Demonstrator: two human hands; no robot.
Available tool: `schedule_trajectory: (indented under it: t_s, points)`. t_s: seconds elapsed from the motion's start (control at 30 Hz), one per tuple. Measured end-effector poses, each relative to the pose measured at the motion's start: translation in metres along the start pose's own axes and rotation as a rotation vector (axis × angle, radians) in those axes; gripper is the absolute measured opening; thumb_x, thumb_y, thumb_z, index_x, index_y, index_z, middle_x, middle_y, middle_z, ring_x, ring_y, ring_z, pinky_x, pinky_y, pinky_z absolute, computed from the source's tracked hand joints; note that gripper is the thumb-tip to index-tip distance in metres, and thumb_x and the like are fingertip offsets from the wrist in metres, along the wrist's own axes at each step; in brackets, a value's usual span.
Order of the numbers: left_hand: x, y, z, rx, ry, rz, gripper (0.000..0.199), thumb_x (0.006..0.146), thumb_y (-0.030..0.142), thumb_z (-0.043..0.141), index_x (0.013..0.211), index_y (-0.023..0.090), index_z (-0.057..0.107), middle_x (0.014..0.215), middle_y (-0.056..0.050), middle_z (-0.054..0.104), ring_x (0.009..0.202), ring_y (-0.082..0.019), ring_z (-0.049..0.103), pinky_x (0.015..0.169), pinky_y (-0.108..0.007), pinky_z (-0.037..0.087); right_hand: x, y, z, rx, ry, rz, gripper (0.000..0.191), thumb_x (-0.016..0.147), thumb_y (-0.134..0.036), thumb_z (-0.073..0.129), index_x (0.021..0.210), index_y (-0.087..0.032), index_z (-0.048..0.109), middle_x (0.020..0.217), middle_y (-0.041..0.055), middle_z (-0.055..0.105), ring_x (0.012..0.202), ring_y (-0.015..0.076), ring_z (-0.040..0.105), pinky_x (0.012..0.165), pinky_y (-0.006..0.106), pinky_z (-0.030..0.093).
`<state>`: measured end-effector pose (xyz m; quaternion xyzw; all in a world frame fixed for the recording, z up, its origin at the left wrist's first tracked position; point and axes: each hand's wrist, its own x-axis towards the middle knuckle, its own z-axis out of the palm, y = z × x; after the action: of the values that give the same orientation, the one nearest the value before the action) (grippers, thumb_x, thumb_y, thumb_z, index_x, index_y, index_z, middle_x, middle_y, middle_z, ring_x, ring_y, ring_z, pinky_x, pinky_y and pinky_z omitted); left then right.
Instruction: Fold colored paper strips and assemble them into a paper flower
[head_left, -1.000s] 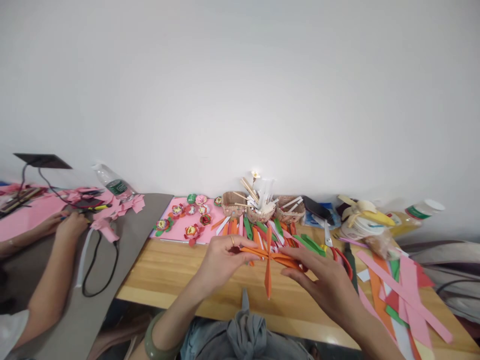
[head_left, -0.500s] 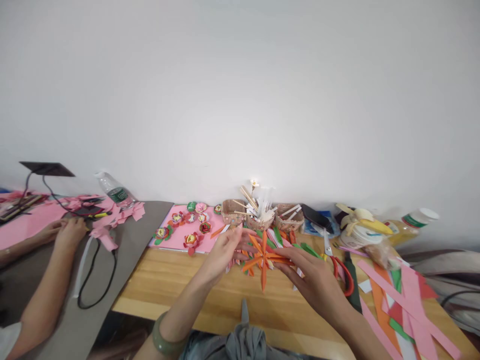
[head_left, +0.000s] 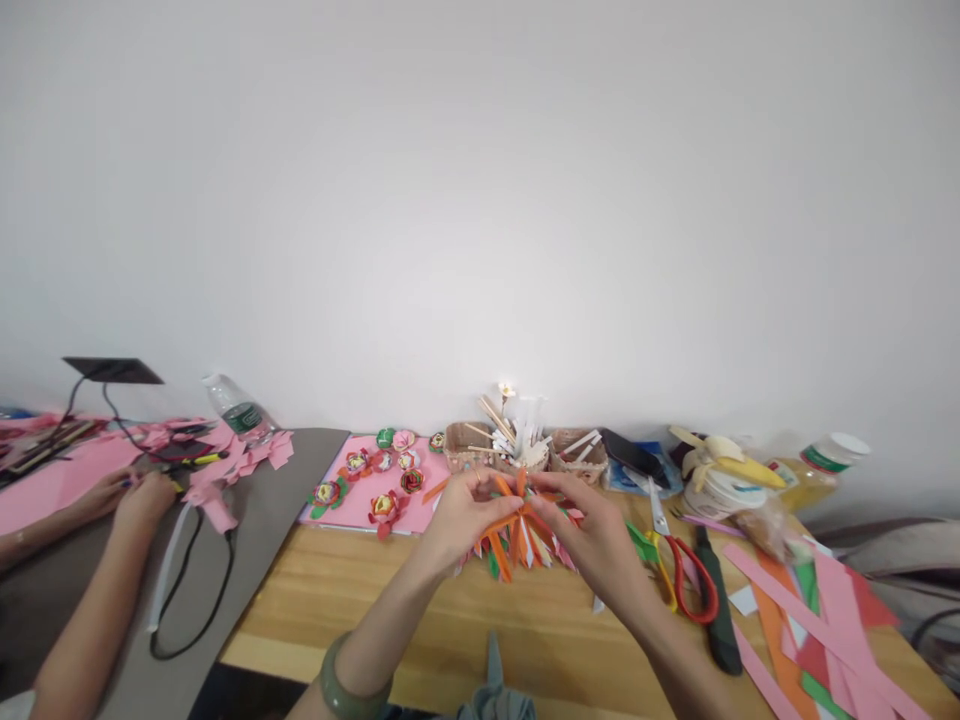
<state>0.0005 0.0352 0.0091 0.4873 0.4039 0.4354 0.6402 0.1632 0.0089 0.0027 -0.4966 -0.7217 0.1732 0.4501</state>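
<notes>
Both hands meet over the wooden table (head_left: 330, 590), in the middle of the view. My left hand (head_left: 469, 515) pinches the left side of an orange folded-paper star (head_left: 520, 510) near its centre. From the right, my right hand (head_left: 581, 510) pinches the same star, its fingertips close to those of the left. Orange points of the star stick out between and below the fingers. Several green, white, orange and pink folded paper pieces lie beneath and behind the hands, partly hidden by them.
Paper flowers lie on a pink sheet (head_left: 414, 515) at left. Behind stand woven baskets (head_left: 469, 447) with sticks. Red-handled scissors (head_left: 691, 580), a dark green tool (head_left: 720, 610) and paper strips (head_left: 844, 625) lie right. Another person's hands (head_left: 142, 495) work at far left beside a bottle (head_left: 238, 408).
My fingers have closed in on the star's centre from both sides, and the star has tipped so its points are less spread to view. The whole view has shifted slightly.
</notes>
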Motion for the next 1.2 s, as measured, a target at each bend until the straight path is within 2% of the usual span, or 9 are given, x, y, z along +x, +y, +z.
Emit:
schedule_trajectory:
  t_s: [0.17,0.3,0.4,0.47,0.57,0.7,0.93,1.2]
  points:
    - [-0.007,-0.002,0.007,0.088,0.126,0.089,0.021,0.061,0.022,0.075,0.080,0.014,0.070,0.074,-0.003,0.070,0.068,-0.015,0.061,0.066,-0.025,0.048,-0.002,-0.010,0.007,0.100,0.089,0.015,0.016,0.084,-0.026,0.057,0.091,-0.017,0.068,0.091,0.0085,0.072,0.082,0.0193,0.069,0.070,0.030,0.057]
    - [-0.020,-0.002,0.017,0.134,0.179,0.184,0.017,0.064,0.016,0.069,0.081,0.015,0.070,0.077,-0.004,0.072,0.065,-0.016,0.063,0.060,-0.025,0.050,-0.010,-0.018,0.005,0.138,0.179,0.000,0.016,0.082,-0.029,0.060,0.089,-0.019,0.069,0.088,0.0082,0.071,0.082,0.0209,0.068,0.071,0.032,0.057]
    - [-0.031,-0.003,0.025,0.184,0.202,0.328,0.016,0.066,0.011,0.065,0.081,0.016,0.071,0.081,-0.006,0.073,0.072,-0.017,0.066,0.063,-0.024,0.053,-0.018,-0.024,0.002,0.142,0.285,-0.033,0.011,0.078,-0.025,0.065,0.087,-0.022,0.070,0.085,0.0068,0.071,0.081,0.0207,0.067,0.069,0.031,0.056]
    - [-0.038,-0.002,0.030,0.211,0.217,0.473,0.020,0.067,0.007,0.064,0.082,0.017,0.071,0.082,-0.005,0.073,0.076,-0.017,0.067,0.067,-0.023,0.053,-0.024,-0.028,-0.001,0.128,0.312,-0.090,0.013,0.077,-0.020,0.066,0.089,-0.023,0.070,0.086,0.0060,0.070,0.080,0.0200,0.066,0.068,0.029,0.056]
    - [-0.045,0.000,0.033,0.225,0.217,0.691,0.027,0.068,0.002,0.064,0.085,0.021,0.070,0.084,-0.002,0.074,0.081,-0.015,0.067,0.075,-0.023,0.053,-0.030,-0.032,-0.005,0.089,0.330,-0.180,0.020,0.078,-0.013,0.064,0.094,-0.024,0.068,0.087,0.0059,0.069,0.081,0.0195,0.066,0.070,0.029,0.056]
    - [-0.050,0.001,0.034,0.253,0.177,0.854,0.031,0.071,0.000,0.063,0.091,0.024,0.066,0.091,-0.001,0.073,0.085,-0.013,0.067,0.077,-0.023,0.053,-0.032,-0.036,-0.011,0.053,0.302,-0.274,0.025,0.079,-0.007,0.060,0.098,-0.023,0.065,0.089,0.0064,0.069,0.083,0.0184,0.066,0.071,0.027,0.056]
    - [-0.054,0.001,0.033,0.285,0.163,0.914,0.029,0.073,0.001,0.064,0.093,0.022,0.064,0.090,-0.003,0.070,0.084,-0.013,0.066,0.077,-0.023,0.053,-0.032,-0.045,-0.022,-0.031,0.312,-0.386,0.020,0.079,-0.007,0.061,0.094,-0.019,0.066,0.085,0.0069,0.069,0.080,0.0156,0.067,0.072,0.021,0.056]
    - [-0.058,0.000,0.034,0.250,0.131,0.906,0.029,0.074,0.002,0.063,0.095,0.023,0.064,0.090,-0.003,0.071,0.083,-0.013,0.066,0.075,-0.023,0.053,-0.033,-0.046,-0.024,-0.053,0.304,-0.382,0.014,0.080,-0.012,0.061,0.090,-0.020,0.067,0.079,0.0064,0.070,0.073,0.0166,0.069,0.065,0.024,0.058]
